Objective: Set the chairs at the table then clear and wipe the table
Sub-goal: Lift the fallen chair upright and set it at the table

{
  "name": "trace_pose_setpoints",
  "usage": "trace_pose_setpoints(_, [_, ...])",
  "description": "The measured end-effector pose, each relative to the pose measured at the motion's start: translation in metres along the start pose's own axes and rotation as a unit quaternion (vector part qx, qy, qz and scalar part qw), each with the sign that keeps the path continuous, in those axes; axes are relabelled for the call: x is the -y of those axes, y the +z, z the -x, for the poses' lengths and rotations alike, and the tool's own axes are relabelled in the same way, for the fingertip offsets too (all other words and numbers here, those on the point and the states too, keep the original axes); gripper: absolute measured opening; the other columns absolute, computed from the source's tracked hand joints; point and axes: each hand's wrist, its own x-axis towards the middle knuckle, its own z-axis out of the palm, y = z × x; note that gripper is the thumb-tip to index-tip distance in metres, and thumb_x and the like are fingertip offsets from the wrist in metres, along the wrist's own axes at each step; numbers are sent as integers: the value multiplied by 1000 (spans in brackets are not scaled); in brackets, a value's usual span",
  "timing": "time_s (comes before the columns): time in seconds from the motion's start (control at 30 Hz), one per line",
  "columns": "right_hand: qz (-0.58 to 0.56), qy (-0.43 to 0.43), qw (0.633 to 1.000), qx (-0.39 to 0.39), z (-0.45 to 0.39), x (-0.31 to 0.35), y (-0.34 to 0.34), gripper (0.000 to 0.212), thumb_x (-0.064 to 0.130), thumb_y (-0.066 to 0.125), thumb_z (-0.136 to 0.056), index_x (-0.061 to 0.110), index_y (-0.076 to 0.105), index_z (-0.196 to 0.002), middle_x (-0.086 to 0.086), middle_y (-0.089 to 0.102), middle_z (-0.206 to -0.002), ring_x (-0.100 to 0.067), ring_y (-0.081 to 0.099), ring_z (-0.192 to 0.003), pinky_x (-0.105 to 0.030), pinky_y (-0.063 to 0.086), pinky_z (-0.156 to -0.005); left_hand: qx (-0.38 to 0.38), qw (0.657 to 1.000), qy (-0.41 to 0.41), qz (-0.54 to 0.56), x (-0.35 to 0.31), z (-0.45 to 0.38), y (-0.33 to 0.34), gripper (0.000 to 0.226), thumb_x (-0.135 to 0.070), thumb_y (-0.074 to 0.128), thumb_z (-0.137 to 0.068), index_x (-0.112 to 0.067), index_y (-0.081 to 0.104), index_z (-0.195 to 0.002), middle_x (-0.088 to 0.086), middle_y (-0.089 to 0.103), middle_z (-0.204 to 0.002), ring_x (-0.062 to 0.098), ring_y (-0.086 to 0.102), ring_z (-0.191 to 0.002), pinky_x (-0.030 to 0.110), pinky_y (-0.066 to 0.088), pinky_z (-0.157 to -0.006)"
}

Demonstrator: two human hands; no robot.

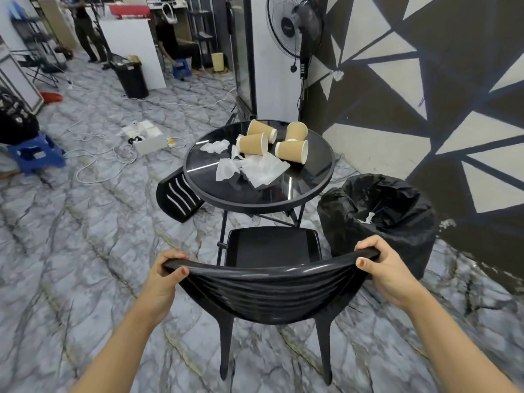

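The left hand (163,282) and right hand (382,268) each had their fingers curled shut around the top rail of a glossy black plastic chair (269,282), which stood just short of the round black glass-topped bench (317,182), its seat not yet tucked under. A second black slatted chair (177,198) sat at the bench's left edge, seemingly placed. Clearing and wiping looked wholly undone: four tan paper cups (252,143) and crumpled white napkins (255,167) littered the bench, beside a black-lined bin (397,219).
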Motion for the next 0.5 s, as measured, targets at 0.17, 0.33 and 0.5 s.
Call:
trace_pose_setpoints(0.17, [-27, 2, 1000, 8, -12, 15, -6, 36, 29, 90, -46, 25, 63, -68, -1, 58, -74, -6, 59, -62, -16, 50, -59, -9, 1000, 5, 5, 5, 3, 12, 67, -52, 92, -24, -21, 60, -73, -8, 64, -75, 5, 60, -73, 13, 50, -68])
trace_pose_setpoints(0.33, [-21, -7, 999, -40, 7, -1, -13, 43, 35, 93, -38, 28, 64, -69, 1, 61, -78, -6, 60, -65, -17, 51, -61, 14, 1000, -3, -12, 3, -8, 14, 68, -51, 93, -23, -19, 61, -74, 1, 59, -79, 8, 61, -70, 14, 50, -65])
trace_pose_setpoints(0.5, [-39, -35, 993, -102, 22, -22, 0, 54, 50, 92, -25, 30, 65, -68, -3, 52, -95, 1, 60, -75, -14, 51, -67, 73, 997, -17, -4, -10, -32, 8, 56, -43, 95, -22, -23, 66, -66, -3, 66, -73, 8, 63, -71, 14, 51, -66])
